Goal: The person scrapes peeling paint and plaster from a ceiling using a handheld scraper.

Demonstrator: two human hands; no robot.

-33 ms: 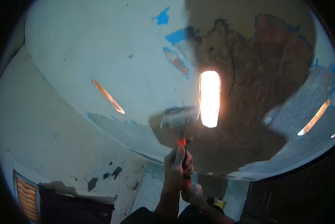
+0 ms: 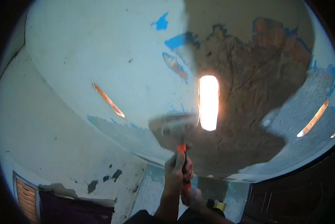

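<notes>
- Nothing has shifted since the earlier frame: both hands and the tool sit in the same spot under the ceiling, and the blade meets the same patch.
- Left hand is clenched around the upper part of the orange handle, fingers wrapped round it, forearm rising from the lower edge.
- Right hand grasps the lower end of that handle, just below the left hand and partly hidden behind it.
- Wide scraper blade, grey and blurred, lies flat against the ceiling, just left of the bright lamp.
- Blade rests at the border between white paint and a large bare brown patch.
- Blue paint flecks show along the edge of that patch.
- An orange louvred vent sits low on the left wall.
- Dark door stands at the lower right.
</notes>
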